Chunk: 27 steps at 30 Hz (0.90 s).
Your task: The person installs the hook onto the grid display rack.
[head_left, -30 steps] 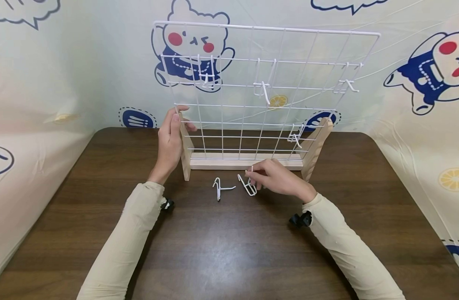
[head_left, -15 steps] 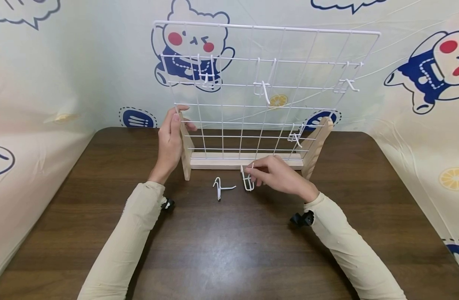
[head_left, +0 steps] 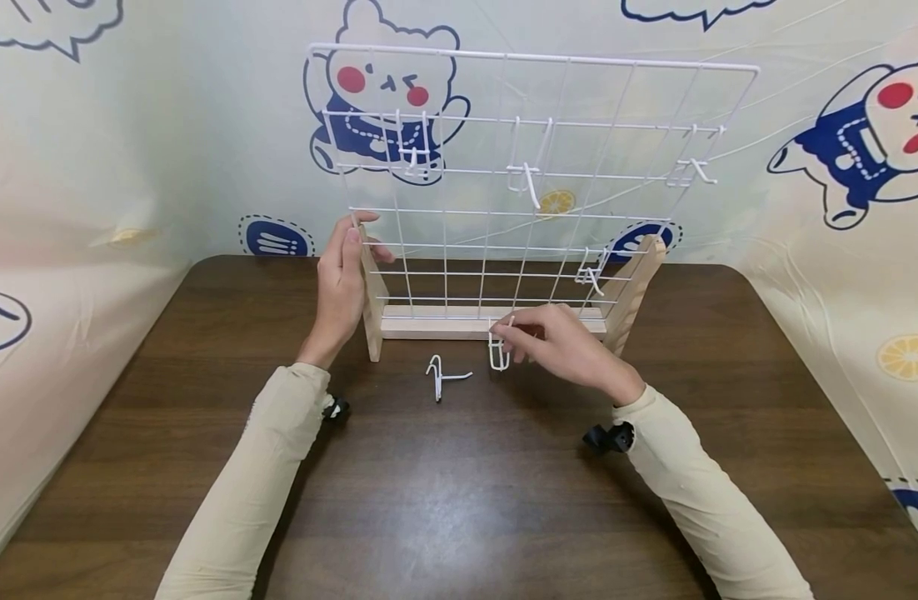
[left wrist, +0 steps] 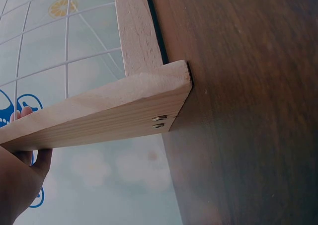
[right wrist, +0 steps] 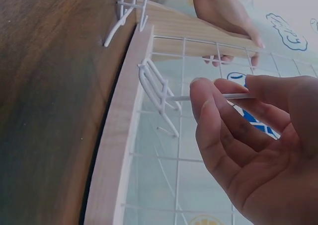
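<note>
My left hand [head_left: 341, 279] grips the left wooden leg [left wrist: 99, 106] of a stand that holds up a white wire grid panel [head_left: 534, 57]. Thumb and fingers lie on either side of that leg. Just in front of the stand's wooden crossbar [head_left: 436, 329], my right hand [head_left: 560, 342] pinches a white wire display hook [head_left: 499, 367] by its straight prong. In the right wrist view, the held hook's looped frame [right wrist: 161, 88] points away from the fingertips, near the grid's lower wires. A second white hook [head_left: 437, 379] lies on the table, left of the held one.
Several similar hooks hang on the grid, among them a middle one [head_left: 530, 182] and a lower right one [head_left: 594, 281]. The right wooden leg [head_left: 633, 296] stands beyond my right hand. A patterned cloth [head_left: 241, 150] surrounds the brown table [head_left: 399, 500].
My right hand has moved slightly forward towards the crossbar with the hook, whose frame has turned from slanted to nearly upright. The left hand stays on the leg.
</note>
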{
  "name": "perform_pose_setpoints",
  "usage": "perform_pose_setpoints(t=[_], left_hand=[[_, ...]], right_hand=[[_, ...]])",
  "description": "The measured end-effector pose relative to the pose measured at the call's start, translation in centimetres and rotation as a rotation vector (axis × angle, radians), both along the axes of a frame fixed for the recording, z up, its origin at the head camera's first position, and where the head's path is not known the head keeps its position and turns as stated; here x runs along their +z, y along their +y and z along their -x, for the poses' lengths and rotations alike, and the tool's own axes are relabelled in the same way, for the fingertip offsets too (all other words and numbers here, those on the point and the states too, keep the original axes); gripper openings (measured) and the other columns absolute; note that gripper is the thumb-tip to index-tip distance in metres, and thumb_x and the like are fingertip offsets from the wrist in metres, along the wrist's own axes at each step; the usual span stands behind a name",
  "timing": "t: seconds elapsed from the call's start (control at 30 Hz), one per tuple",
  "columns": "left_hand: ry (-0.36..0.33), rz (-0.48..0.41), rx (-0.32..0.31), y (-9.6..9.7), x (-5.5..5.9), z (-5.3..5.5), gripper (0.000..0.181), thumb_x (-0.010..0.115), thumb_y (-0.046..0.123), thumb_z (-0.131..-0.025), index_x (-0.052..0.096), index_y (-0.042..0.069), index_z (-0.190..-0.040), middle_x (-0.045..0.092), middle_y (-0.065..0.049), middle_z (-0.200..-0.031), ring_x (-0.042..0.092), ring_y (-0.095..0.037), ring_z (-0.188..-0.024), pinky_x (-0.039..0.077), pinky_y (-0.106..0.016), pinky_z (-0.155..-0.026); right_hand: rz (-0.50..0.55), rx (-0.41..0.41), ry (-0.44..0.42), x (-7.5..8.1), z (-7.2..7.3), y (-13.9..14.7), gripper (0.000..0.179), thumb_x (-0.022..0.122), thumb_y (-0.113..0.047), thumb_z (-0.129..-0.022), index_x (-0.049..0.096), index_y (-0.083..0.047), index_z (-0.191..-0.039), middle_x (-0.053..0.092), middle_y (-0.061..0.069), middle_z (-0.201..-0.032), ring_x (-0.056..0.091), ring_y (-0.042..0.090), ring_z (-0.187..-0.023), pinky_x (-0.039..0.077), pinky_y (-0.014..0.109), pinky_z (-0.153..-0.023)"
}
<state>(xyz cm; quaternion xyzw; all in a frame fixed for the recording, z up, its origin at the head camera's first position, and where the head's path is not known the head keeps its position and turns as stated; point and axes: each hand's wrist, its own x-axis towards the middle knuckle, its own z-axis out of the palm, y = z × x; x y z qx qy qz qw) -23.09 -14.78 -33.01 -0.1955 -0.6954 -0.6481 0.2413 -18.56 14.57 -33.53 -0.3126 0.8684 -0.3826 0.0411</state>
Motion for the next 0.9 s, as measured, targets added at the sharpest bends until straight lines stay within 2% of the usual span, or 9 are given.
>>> perform_pose_setpoints(t=[0.1,0.2,0.33,0.47,0.67,0.77,0.9], left_hand=[[0.002,0.000,-0.002,0.1,0.0,0.0,0.038,0.032,0.018,-0.108,0.051,-0.007,-0.130,0.059,-0.040,-0.091,0.060,-0.048,-0.088,0.050,-0.031,-0.079],[0.002,-0.006,-0.005,0.1,-0.1,0.0,0.038,0.032,0.019,-0.108,0.053,-0.005,-0.129,0.059,-0.039,-0.090,0.061,-0.047,-0.087,0.050,-0.031,-0.078],[-0.002,-0.013,-0.004,-0.4,-1.3,1.3,0.039,0.032,0.022,-0.109,0.054,-0.002,-0.131,0.060,-0.036,-0.090,0.062,-0.043,-0.087,0.050,-0.031,-0.076],[-0.005,-0.012,0.001,-0.9,-2.4,2.3,0.039,0.032,0.024,-0.109,0.054,0.001,-0.132,0.062,-0.033,-0.090,0.063,-0.041,-0.087,0.050,-0.031,-0.075],[-0.002,-0.018,-0.004,-0.5,-1.1,0.8,0.038,0.033,0.022,-0.109,0.055,0.000,-0.130,0.061,-0.035,-0.089,0.063,-0.043,-0.087,0.051,-0.030,-0.077],[-0.010,-0.030,-0.016,-0.2,-0.5,0.3,0.037,0.032,0.020,-0.108,0.056,0.002,-0.129,0.061,-0.033,-0.088,0.063,-0.041,-0.086,0.050,-0.029,-0.078],[-0.007,-0.016,-0.013,-0.1,-0.2,0.1,0.036,0.033,0.020,-0.108,0.056,0.002,-0.129,0.060,-0.035,-0.090,0.062,-0.043,-0.087,0.051,-0.031,-0.081]], right_hand=[[0.020,-0.008,0.017,0.3,-0.1,0.1,0.025,0.056,-0.025,-0.103,0.073,-0.013,-0.090,0.070,0.004,-0.074,0.068,0.024,-0.068,0.051,0.031,-0.060],[0.031,-0.032,0.053,0.6,-0.3,0.2,0.025,0.055,-0.026,-0.104,0.075,-0.011,-0.097,0.070,0.001,-0.075,0.067,0.015,-0.066,0.051,0.034,-0.062],[0.041,-0.067,0.104,1.0,-0.5,0.2,0.024,0.056,-0.028,-0.103,0.075,-0.014,-0.104,0.070,-0.003,-0.075,0.064,0.006,-0.064,0.051,0.037,-0.063],[0.065,-0.078,0.114,1.3,-0.7,0.2,0.023,0.056,-0.029,-0.103,0.074,-0.015,-0.100,0.069,-0.005,-0.076,0.064,0.006,-0.065,0.053,0.037,-0.062],[0.096,-0.092,0.135,1.7,-1.0,0.1,0.024,0.057,-0.028,-0.103,0.075,-0.013,-0.099,0.070,0.000,-0.076,0.063,0.007,-0.066,0.053,0.033,-0.061],[0.109,-0.099,0.154,2.0,-1.2,0.3,0.022,0.057,-0.024,-0.103,0.075,-0.013,-0.108,0.071,0.000,-0.079,0.063,0.007,-0.067,0.052,0.030,-0.060],[0.138,-0.112,0.170,2.5,-1.3,0.5,0.024,0.056,-0.022,-0.103,0.074,-0.012,-0.117,0.072,0.000,-0.086,0.065,0.011,-0.069,0.051,0.029,-0.060]])
